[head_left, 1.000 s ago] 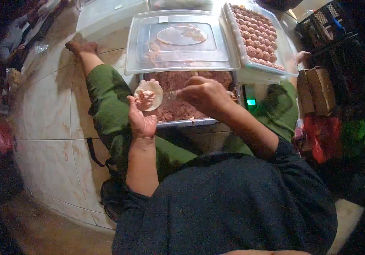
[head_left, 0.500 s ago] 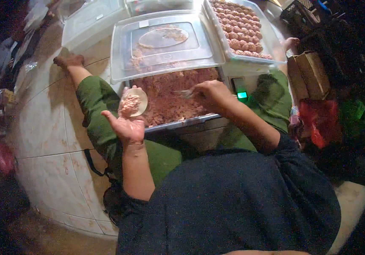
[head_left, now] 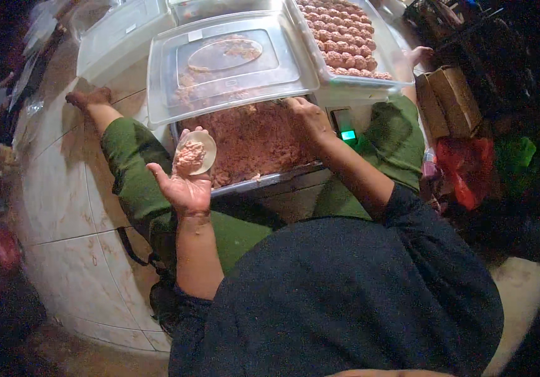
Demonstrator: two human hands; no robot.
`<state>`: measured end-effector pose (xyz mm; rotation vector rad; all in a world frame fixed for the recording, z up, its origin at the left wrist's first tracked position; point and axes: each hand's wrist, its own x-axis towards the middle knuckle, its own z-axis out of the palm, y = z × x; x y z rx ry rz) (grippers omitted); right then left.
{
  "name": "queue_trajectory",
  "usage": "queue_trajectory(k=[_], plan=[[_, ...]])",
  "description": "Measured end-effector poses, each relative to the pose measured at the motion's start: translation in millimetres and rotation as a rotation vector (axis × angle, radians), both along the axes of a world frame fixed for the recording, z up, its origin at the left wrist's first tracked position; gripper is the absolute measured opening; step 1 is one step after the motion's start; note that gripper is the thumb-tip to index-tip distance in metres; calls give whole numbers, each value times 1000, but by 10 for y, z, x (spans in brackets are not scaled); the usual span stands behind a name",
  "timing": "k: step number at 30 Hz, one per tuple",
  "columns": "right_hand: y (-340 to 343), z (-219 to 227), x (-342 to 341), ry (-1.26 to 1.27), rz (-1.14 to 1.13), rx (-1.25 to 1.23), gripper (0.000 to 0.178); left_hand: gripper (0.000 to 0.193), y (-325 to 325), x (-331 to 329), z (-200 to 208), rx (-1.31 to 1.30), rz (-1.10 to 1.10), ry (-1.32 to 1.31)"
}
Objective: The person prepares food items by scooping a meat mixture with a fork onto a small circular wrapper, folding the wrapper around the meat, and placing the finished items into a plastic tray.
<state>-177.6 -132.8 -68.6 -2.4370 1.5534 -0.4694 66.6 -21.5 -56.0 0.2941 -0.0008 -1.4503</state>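
Observation:
My left hand (head_left: pixel 189 188) is palm up, thumb stretched out to the side, and supports a thin, round, pale dumpling wrapper (head_left: pixel 206 143). A lump of pinkish minced meat (head_left: pixel 189 157) lies on the wrapper. Beneath and beyond it is a wide tray (head_left: pixel 263 179) filled with reddish minced filling (head_left: pixel 251 141). Over the tray's far right part, my right hand (head_left: pixel 310 120) has its fingers closed around a fork, whose tines are mostly hidden now. The tray's far edge lies under a translucent lid (head_left: pixel 235 85) smeared with bits of filling.
At the far right, a clear plastic tub (head_left: pixel 383 80) holds rows of round meat-topped pieces (head_left: pixel 345 44). A small device with a lit green display (head_left: pixel 348 134) sits right of the tray. Another translucent container (head_left: pixel 119 38) stands far left. Red bags (head_left: pixel 468 169) lie at the right.
My right hand has moved away from me toward the tray's far edge with the fork. My left hand still supports the wrapper and meat. The whole view has shifted slightly.

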Motion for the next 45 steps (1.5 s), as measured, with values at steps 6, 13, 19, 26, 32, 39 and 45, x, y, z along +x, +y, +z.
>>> queue_trajectory(k=[6, 13, 19, 26, 32, 39, 45], plan=[[106, 61, 147, -68, 126, 12, 27, 88, -70, -5, -33, -58, 6, 30], [415, -124, 377, -80, 450, 105, 28, 86, -49, 108, -109, 123, 222, -92], [316, 578, 319, -513, 451, 560, 18, 87, 123, 75, 65, 63, 152, -138], [570, 925, 224, -706, 469, 447, 23, 88, 172, -551, 521, -71, -86, -133], [699, 1032, 49, -389, 497, 73, 19, 68, 204, -780, 621, -67, -37, -470], [737, 1317, -157, -402, 513, -16, 20, 78, 201, -738, 681, -47, -82, -237], [842, 1103, -170, -392, 546, 49, 16, 82, 267, -768, 747, -106, -148, -100]])
